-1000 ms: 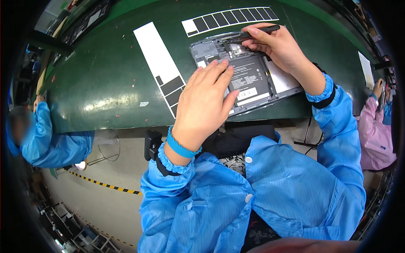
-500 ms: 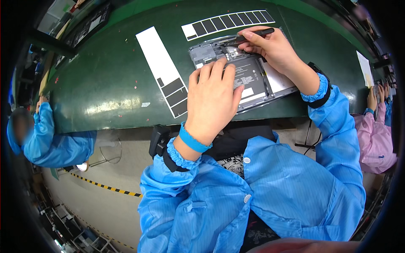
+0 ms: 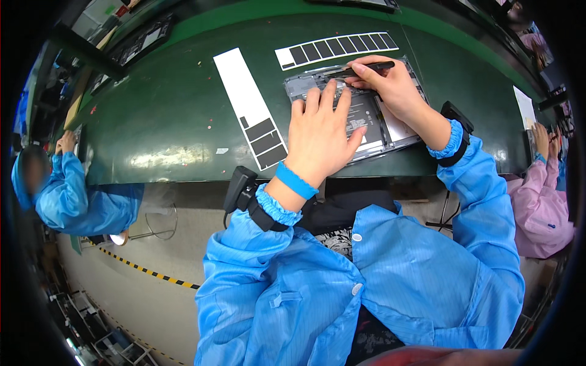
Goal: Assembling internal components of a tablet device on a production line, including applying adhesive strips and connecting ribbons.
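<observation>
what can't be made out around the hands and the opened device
- Head view: part of the dark battery is hidden under the left hand.
- Head view: the tip of the black tool in the right hand's grip is too small to tell from the dark parts behind it.
- Head view: the dark device at the far side is cut off by the top edge.

And here's the laptop base (image 3: pixel 376 124), innards up, lying flat, a bit askew, partly covered from where I'm standing. Blk batt. (image 3: pixel 364 111) w/ white print; silver panel (image 3: pixel 398 129) just R of the batt., grey parts (image 3: pixel 299 86) on its far side. And the slim blk tool (image 3: pixel 383 65), held at a low slant, runs above that far side, tip to L; can't tell if it's touching.
</observation>
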A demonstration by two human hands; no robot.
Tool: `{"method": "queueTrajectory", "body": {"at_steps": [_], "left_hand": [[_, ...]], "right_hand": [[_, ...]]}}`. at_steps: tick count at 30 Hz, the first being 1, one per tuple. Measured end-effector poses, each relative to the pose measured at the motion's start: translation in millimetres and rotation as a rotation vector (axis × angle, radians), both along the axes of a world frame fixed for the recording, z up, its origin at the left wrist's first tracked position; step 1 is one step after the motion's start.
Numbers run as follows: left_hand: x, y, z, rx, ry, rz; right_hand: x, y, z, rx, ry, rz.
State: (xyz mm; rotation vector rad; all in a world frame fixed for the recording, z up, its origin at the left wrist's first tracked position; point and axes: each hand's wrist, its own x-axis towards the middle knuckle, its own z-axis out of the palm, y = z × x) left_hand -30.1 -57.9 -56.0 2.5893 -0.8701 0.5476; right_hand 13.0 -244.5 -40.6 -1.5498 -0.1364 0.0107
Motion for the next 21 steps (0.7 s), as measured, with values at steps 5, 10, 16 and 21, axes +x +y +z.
{"method": "queueTrajectory", "body": {"at_steps": [5, 10, 16, 21], "left_hand": [[-2.5, 2.3, -6.4, 0.006, -0.004, -0.007], [-1.0, 3.6, -6.5, -0.005, 0.004, -0.013], [4.5, 5.0, -10.7, -0.005, -0.038, -0.020], [-11.2, 32.3, -4.1, -0.418, -0.024, -0.019]], "right_hand": [[4.6, -5.1, -7.4, 0.005, -0.002, 0.019], [3.7, -1.0, -4.5, 0.010, 0.009, 0.011], [3.9, 0.2, -3.7, 0.046, -0.017, -0.011], [5.1, 26.9, 37.1, -0.166, -0.077, -0.011]]}}
